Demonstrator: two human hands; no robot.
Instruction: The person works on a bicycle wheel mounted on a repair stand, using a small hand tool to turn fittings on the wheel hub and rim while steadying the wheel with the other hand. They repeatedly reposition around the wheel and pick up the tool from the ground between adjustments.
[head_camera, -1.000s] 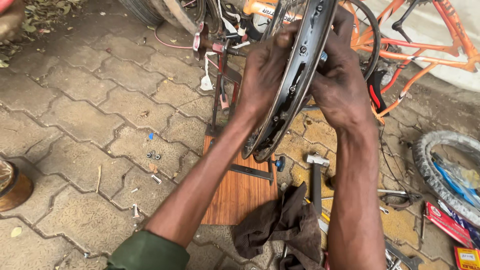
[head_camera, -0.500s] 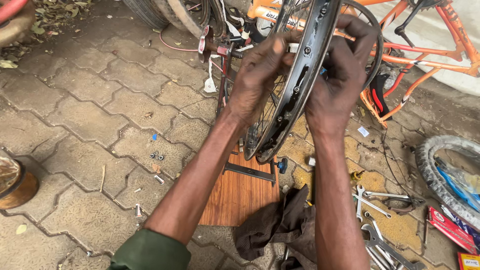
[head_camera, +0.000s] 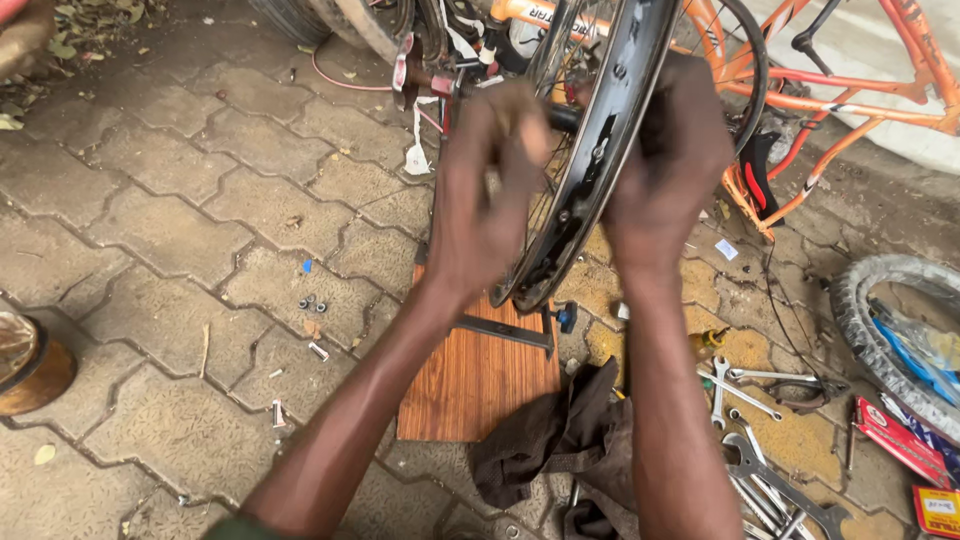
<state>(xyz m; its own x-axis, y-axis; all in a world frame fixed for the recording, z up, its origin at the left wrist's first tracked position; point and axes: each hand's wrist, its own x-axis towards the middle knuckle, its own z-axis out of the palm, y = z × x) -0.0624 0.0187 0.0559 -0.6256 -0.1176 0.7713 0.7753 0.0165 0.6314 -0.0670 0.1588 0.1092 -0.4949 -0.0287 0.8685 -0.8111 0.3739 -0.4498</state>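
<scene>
Presently both hands work the black wheel rim (head_camera: 610, 150), held upright between them. Left hand (head_camera: 490, 190) blurred, fingers curled at the spokes; right hand (head_camera: 665, 160) clasps the rim. Likely spoke-adjusting step; next calls for steadying the rim.

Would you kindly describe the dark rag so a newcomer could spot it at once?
Find the wooden board on the paving, below the wheel rim. The rag lies crumpled at its right corner, beside the spanners: the only soft, brown-black cloth among metal tools.

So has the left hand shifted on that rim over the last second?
Yes. The left hand has slid up the black rim, away from the wooden board, and is motion-blurred now.
</scene>
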